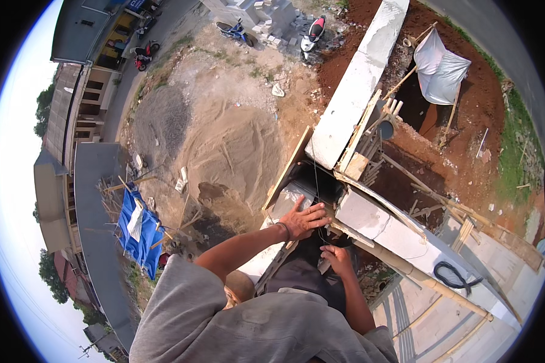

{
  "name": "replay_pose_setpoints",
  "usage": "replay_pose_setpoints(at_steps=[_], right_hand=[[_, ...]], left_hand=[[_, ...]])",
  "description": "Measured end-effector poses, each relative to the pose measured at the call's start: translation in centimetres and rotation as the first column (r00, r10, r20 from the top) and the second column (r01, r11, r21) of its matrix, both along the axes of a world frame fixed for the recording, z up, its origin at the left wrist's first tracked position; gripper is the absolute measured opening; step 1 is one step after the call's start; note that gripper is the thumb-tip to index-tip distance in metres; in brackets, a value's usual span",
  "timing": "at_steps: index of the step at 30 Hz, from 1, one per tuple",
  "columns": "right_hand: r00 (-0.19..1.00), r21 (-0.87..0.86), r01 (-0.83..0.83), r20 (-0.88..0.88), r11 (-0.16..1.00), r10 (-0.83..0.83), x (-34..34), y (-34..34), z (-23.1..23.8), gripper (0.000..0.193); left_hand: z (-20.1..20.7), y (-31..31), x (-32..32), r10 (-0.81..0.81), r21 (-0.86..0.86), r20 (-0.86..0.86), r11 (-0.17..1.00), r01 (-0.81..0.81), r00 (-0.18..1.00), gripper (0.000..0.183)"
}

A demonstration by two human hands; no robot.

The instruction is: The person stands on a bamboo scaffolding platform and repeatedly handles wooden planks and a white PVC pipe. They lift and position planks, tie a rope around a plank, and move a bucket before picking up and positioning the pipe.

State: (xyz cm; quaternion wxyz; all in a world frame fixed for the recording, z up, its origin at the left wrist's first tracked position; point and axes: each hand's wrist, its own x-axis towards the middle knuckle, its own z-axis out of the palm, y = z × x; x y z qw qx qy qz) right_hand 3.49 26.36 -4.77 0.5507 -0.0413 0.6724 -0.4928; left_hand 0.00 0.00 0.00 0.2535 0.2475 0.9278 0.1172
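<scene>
My left hand (pixel 304 219) lies with its fingers stretched out across the corner of a block wall, beside a narrow dark gap (pixel 316 179). A thin dark line, like a string or wire (pixel 316 175), runs from the far wall across this gap toward my hands. Nearer my body and a little to the right, my right hand (pixel 338 259) is closed, with a thin dark wire end showing at its fingertips. What else it may hold is hidden. The pale block wall (pixel 363 215) continues to the right of both hands, with wooden boards along its edge.
Ahead runs a white wall top (pixel 357 91). A black wire coil (pixel 457 277) lies on the right-hand wall, along which a bamboo pole (pixel 418 275) runs. Far below are a sand heap (pixel 230 142), a blue tarp (pixel 140 230) and a dug pit with a white sheet (pixel 439 66).
</scene>
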Motion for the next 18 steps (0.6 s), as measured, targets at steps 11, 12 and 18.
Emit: replay_pose_setpoints(at_steps=[11, 12, 18], right_hand=[[0.752, 0.343, 0.235, -0.657, 0.91, 0.053, 1.3, -11.0, 7.8, 0.023], [0.784, 0.358, 0.197, -0.616, 0.913, 0.072, 0.9, -11.0, 8.2, 0.022], [0.661, 0.055, 0.555, -0.635, 0.83, -0.4, -1.4, -9.2, 5.5, 0.021]], left_hand=[[0.5, -0.3, 0.1, 0.054, 0.075, -0.038, 0.996, -0.051, 0.998, 0.073], [0.5, -0.4, 0.0, 0.053, 0.072, -0.036, 0.996, -0.05, 0.998, 0.072], [0.2, -0.5, -0.2, 0.067, 0.08, -0.003, 0.995, -0.067, 0.998, 0.07]])
